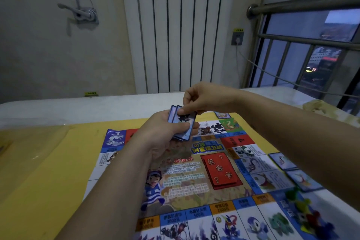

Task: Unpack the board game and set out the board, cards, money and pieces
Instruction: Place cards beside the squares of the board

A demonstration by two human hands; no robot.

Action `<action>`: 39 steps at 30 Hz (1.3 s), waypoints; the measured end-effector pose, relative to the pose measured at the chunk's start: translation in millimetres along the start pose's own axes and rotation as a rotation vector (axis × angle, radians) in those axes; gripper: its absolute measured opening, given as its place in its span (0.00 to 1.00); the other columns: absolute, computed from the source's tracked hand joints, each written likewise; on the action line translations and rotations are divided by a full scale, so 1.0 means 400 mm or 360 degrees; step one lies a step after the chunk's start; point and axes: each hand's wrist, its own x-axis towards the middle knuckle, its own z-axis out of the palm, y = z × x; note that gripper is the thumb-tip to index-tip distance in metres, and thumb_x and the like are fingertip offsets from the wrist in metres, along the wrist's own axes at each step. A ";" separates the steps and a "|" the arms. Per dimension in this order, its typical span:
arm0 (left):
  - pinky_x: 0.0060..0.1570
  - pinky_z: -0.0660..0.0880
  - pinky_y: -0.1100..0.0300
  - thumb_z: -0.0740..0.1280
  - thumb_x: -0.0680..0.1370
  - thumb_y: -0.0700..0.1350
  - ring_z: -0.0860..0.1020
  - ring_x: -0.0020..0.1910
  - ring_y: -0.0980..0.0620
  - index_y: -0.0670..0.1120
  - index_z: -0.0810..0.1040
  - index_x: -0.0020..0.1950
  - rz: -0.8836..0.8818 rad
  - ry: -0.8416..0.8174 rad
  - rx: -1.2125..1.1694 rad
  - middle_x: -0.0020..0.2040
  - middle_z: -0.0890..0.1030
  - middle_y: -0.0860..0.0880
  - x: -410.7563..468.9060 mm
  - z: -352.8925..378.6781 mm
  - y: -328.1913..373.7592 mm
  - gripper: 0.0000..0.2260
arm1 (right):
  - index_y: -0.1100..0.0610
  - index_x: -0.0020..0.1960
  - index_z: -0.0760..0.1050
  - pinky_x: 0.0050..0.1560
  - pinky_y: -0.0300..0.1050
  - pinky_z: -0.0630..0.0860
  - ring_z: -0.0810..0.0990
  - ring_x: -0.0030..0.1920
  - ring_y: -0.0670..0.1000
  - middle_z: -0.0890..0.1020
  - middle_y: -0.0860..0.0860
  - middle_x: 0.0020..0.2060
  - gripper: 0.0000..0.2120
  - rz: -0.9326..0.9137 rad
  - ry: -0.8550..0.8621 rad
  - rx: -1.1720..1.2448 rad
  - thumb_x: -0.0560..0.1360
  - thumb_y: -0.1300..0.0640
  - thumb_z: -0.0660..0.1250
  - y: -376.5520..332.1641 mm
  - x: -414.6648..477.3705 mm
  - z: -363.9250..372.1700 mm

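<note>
Blue-bordered card deck (186,135) is held above the far edge of the game board (194,171), the left hand (159,132) wrapped round it in a close grip and the right hand (198,97) pinching the top card (185,118). Judged light, thin, slippery and easily bent; best taken by the edges, singly.

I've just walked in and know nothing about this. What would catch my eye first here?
First, the hands in the middle: the left hand holds a stack of blue-bordered picture cards, and the right hand pinches the top one. Beneath them lies the bright cartoon-printed paper game board on a yellow table cover. A red card pile sits right of the board's centre.
</note>
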 end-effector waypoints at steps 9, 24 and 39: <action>0.39 0.78 0.56 0.72 0.73 0.42 0.80 0.38 0.49 0.48 0.77 0.47 0.0174 0.0327 0.0375 0.42 0.82 0.48 0.012 -0.006 -0.013 0.06 | 0.57 0.43 0.78 0.43 0.37 0.79 0.81 0.37 0.46 0.82 0.51 0.37 0.03 -0.0011 0.0118 0.0100 0.72 0.63 0.71 0.000 -0.008 -0.010; 0.34 0.75 0.57 0.70 0.75 0.40 0.76 0.33 0.50 0.46 0.76 0.40 0.0211 0.0647 0.0082 0.35 0.79 0.47 0.022 -0.012 -0.008 0.06 | 0.55 0.47 0.76 0.38 0.37 0.73 0.76 0.38 0.47 0.81 0.50 0.39 0.03 -0.0043 -0.0039 -0.0171 0.76 0.61 0.66 0.009 -0.029 -0.031; 0.38 0.76 0.58 0.62 0.80 0.41 0.79 0.40 0.51 0.46 0.75 0.50 0.0016 0.0481 -0.0664 0.40 0.83 0.46 0.007 -0.011 0.038 0.03 | 0.55 0.47 0.81 0.51 0.48 0.78 0.79 0.50 0.55 0.82 0.56 0.50 0.04 0.0753 0.1130 -0.0342 0.73 0.60 0.69 0.270 0.116 0.003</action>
